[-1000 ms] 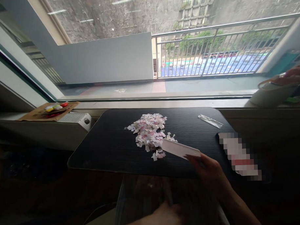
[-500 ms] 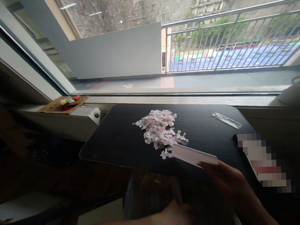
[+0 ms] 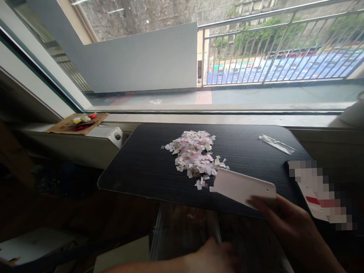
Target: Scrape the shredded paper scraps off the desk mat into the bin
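My right hand (image 3: 288, 216) grips one end of a flat, pale rectangular piece (image 3: 243, 186) with a small hole near its corner. The piece is tilted, and its far end is at the near right edge of a heap of paper scraps (image 3: 194, 152). The small white and pinkish scraps lie on the black table (image 3: 141, 162). Below the table's front edge, my left hand (image 3: 208, 259) is closed at the side of a clear plastic bin (image 3: 155, 241). Its fingers are dark and partly hidden.
A clear plastic sleeve (image 3: 277, 144) lies at the table's back right. On the right is a dark tray (image 3: 293, 178), its contents blurred out. Beyond the table are a windowsill (image 3: 169, 116) and a radiator (image 3: 106, 133) with cardboard (image 3: 59, 125) on top.
My right hand has moved a little right with the pale piece, whose flat face shows more. The piece's far end has shifted away from the heap. My left hand stays nearly in place.
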`<state>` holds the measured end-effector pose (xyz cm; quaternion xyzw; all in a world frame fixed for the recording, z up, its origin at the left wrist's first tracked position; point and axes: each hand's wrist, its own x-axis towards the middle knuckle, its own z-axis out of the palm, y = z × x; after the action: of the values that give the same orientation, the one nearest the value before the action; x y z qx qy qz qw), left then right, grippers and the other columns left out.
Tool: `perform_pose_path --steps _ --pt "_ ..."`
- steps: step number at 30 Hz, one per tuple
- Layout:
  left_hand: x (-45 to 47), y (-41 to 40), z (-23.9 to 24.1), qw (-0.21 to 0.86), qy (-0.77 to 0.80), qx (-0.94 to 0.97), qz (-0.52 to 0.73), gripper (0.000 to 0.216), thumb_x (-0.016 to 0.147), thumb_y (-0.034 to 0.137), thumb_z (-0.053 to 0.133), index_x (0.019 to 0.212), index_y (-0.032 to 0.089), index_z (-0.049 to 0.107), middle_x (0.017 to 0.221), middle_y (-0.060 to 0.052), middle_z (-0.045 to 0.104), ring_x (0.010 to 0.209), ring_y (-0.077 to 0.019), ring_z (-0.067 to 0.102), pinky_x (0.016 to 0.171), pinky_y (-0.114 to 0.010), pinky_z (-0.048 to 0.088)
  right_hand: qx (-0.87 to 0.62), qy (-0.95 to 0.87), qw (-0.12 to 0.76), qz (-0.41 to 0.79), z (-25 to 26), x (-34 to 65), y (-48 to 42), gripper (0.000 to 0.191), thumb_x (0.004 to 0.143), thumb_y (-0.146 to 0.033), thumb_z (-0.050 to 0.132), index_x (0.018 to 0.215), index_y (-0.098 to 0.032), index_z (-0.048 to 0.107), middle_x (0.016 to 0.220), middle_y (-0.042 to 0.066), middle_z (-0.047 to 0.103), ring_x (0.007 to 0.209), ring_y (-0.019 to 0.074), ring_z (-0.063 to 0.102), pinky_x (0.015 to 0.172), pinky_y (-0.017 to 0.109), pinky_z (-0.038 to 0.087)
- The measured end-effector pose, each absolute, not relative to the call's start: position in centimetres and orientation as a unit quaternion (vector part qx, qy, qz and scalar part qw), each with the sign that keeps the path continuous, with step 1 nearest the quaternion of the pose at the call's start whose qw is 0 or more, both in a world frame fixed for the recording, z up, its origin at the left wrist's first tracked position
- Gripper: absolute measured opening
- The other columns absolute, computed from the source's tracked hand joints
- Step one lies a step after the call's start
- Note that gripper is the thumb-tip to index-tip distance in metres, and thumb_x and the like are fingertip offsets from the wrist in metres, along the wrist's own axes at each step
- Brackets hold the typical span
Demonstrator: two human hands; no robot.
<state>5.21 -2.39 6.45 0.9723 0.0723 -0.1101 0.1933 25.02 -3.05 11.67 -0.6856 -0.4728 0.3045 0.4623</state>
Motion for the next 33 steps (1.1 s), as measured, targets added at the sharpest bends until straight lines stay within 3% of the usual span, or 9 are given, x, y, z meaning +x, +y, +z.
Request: perform_pose_path --steps 13,20,30,33 --pt "5.1 -2.4 7.0 0.173 0.060 0.977 -0.111 0.012 0.083 0.024 0.072 0.072 0.019 0.069 0.078 -0.004 0.066 0.080 -0.0200 0.057 0.047 -0.031 0.020 -0.684 -0.448 0.458 0.350 11.9 25.0 -3.4 0.020 0.072 -0.044 0.077 0.078 -0.027 0.082 0.077 0.003 0.082 0.074 0.0274 0.077 0.067 0.031 0.061" --pt "5.4 -2.2 8.0 0.178 0.068 0.970 -0.153 0.018 0.086 0.021 0.068 0.069 0.016 0.065 0.082 -0.004 0.068 0.085 -0.0210 0.061 0.045 -0.032 0.021 -0.683 -0.421 0.467 0.372 11.4 24.9 -3.9 0.020 0.070 -0.045 0.079 0.079 -0.028 0.082 0.079 0.002 0.083 0.081 0.0264 0.078 0.073 0.027 0.061" --pt "5.4 -2.3 8.6 0.191 0.070 0.963 -0.175 0.014 0.086 0.021 0.067 0.073 0.017 0.068 0.087 -0.004 0.069 0.091 -0.0221 0.061 0.043 -0.032 0.023 -0.712 -0.450 0.454 0.291 10.7 25.2 -3.6 0.021 0.075 -0.043 0.074 0.087 -0.028 0.083 0.087 0.002 0.084 0.088 0.0301 0.078 0.079 0.033 0.061" --pt "5.3 -2.4 8.5 0.183 0.071 0.967 -0.163 0.013 0.086 0.024 0.068 0.075 0.018 0.069 0.090 -0.005 0.069 0.093 -0.0231 0.061 0.044 -0.032 0.024 -0.700 -0.452 0.462 0.306 10.7 25.2 -4.0 0.022 0.074 -0.044 0.075 0.085 -0.027 0.083 0.085 0.002 0.084 0.082 0.0283 0.078 0.073 0.031 0.061"
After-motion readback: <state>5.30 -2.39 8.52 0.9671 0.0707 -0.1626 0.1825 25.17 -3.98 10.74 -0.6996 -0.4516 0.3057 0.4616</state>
